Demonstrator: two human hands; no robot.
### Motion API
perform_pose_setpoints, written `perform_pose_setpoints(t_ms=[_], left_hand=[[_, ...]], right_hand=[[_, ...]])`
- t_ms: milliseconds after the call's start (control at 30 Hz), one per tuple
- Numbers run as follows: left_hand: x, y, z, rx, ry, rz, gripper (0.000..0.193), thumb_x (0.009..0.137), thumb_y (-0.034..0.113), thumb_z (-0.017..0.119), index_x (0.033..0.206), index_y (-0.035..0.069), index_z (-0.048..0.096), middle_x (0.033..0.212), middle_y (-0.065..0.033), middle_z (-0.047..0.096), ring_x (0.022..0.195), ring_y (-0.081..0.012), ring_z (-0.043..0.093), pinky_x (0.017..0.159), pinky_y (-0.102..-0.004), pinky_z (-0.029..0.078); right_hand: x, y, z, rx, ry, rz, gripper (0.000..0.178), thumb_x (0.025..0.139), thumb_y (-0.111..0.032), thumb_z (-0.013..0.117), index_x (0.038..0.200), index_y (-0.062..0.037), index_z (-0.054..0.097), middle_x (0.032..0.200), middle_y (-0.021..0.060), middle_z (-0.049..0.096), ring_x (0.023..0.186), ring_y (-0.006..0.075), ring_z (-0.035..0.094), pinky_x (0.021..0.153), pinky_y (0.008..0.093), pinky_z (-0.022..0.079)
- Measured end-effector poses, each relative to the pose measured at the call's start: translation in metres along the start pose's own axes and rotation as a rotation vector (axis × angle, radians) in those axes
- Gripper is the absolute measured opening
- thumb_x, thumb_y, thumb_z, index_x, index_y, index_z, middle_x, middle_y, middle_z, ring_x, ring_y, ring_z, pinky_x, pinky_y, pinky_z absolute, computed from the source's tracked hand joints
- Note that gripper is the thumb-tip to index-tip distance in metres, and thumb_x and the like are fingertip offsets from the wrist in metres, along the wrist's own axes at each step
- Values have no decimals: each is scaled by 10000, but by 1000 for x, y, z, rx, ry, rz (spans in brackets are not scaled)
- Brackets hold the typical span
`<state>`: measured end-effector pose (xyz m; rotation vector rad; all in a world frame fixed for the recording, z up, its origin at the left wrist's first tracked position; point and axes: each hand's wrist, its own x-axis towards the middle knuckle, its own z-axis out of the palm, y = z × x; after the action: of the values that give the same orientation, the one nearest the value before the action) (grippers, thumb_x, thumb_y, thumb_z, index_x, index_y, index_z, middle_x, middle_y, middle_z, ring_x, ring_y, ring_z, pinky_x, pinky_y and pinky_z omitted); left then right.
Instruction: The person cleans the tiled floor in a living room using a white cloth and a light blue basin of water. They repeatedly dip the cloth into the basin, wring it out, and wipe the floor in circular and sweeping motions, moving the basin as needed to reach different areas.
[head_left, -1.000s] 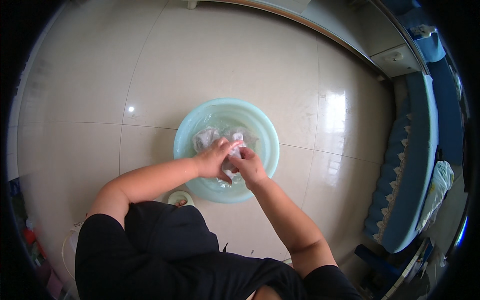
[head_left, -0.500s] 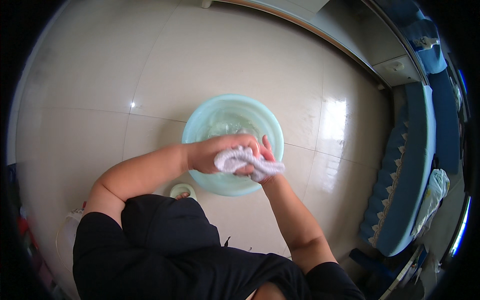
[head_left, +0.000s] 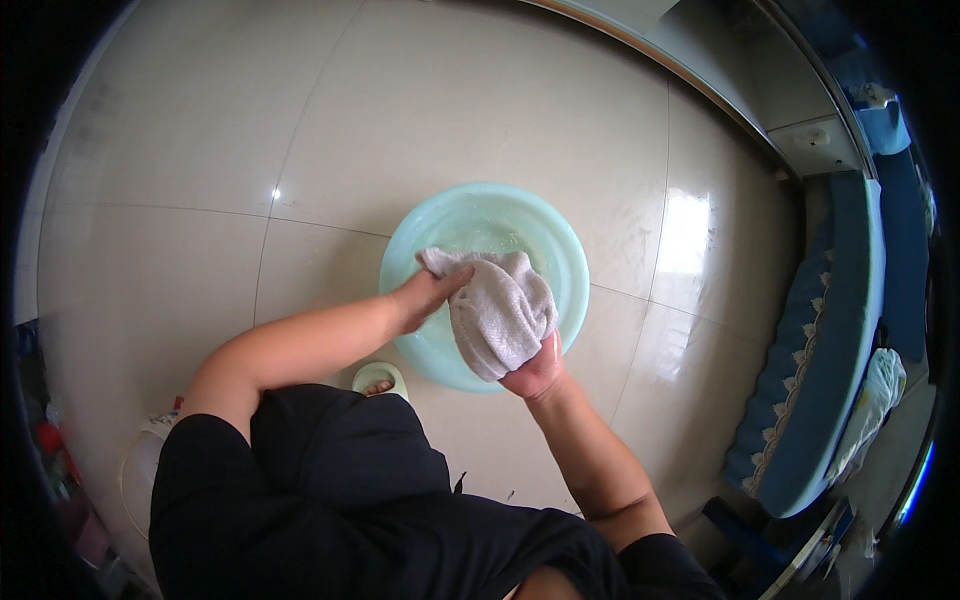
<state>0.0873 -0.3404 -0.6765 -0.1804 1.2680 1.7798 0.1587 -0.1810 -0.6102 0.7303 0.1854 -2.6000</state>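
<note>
- Pale grey-white terry cloth (head_left: 497, 312): held above the basin (head_left: 560, 250), draped over the right hand and hanging in one bunched mass; its upper left corner points toward the basin's centre.
- Left hand (head_left: 425, 295): reaches in from the left; its fingers (head_left: 452, 283) are pinched together on the cloth's upper left corner.
- Right hand (head_left: 537, 372): sits under the cloth's lower end at the basin's near rim. Only the heel of the palm shows; the fingers are hidden by the cloth, but the hand carries it from below.
- Basin: round, light turquoise plastic, standing on the floor (head_left: 400, 110) directly ahead of the person; its inside surface looks wet.
- Floor: large glossy beige tiles with bright reflections.
- Small pale green object (head_left: 380, 378): on the floor just beside the basin's near left edge, partly behind the dark garment (head_left: 330, 480) on the person's lap.
- Blue cushioned bench (head_left: 820, 340): along the right, well apart from the basin.
</note>
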Motion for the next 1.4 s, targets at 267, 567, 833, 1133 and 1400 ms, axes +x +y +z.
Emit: perform_pose_setpoints(t_ms=[267,567,833,1133,1400], left_hand=[[-4,8,5,-502,-268,-169,938,641,527,723,1370,143,273,1329,-83,405,1237,-258,371,1034,-427,305],[-2,20,14,-34,-264,19,451,735,98,681,1140,47,489,1033,-72,579,991,-165,542,848,-324,453],[6,17,15,-17,-147,-63,311,745,96,633,1038,35,547,987,-97,596,921,-202,583,813,-342,482],[22,15,19,-310,-61,-433,340,893,310,440,1112,59,511,1067,-104,570,954,-220,582,817,-356,496],[32,21,15,-396,-359,-539,426,878,394,423,1164,86,490,1052,-110,565,958,-230,567,842,-391,476]], right_hand=[[16,13,-39,166,-76,228,439,918,-365,388,1268,-106,445,1222,80,527,1086,228,532,936,390,434],[9,-14,-68,-91,133,329,848,748,-776,269,1373,-203,296,1423,112,270,1278,399,265,907,701,232],[31,-30,-56,-122,288,22,579,809,-552,527,1014,-11,542,1007,115,607,934,248,589,865,379,455],[26,-11,-28,-814,342,-653,172,734,-163,627,667,-19,563,706,83,555,676,195,545,634,314,449],[25,-9,4,-1722,-274,-1294,181,621,-80,669,744,-73,536,789,111,535,706,305,529,644,377,443]])
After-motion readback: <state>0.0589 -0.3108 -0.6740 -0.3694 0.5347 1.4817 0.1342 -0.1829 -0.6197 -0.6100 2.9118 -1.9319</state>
